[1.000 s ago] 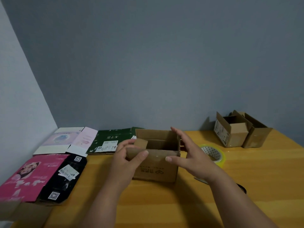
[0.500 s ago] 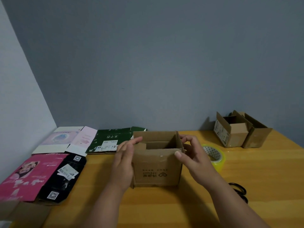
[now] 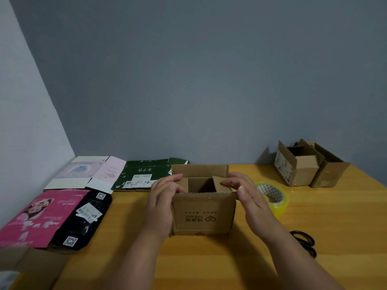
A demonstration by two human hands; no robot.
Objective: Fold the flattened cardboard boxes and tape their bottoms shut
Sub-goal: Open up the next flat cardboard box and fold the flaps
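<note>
The brown cardboard box (image 3: 204,212) stands on the wooden table (image 3: 209,264), opening upward, with its printed logo inverted on the near wall. The far flap stands upright; the two side flaps are angled inward over the opening. The left hand (image 3: 162,208) holds the left side of the box, fingers curled over the left flap and thumb at the near top edge. The right hand (image 3: 250,199) holds the right side of the box, fingers curled over the right flap and thumb at the near right corner. A roll of yellow tape (image 3: 273,198) lies just right of the box, partly hidden by the right hand. Black scissors (image 3: 304,242) lie right of the box, nearer the viewer. Two assembled brown boxes (image 3: 307,164) stand well to the right of the box, against the wall. Flattened printed cartons (image 3: 83,191) lie left of the box, in green, white-pink, black and pink.
</note>
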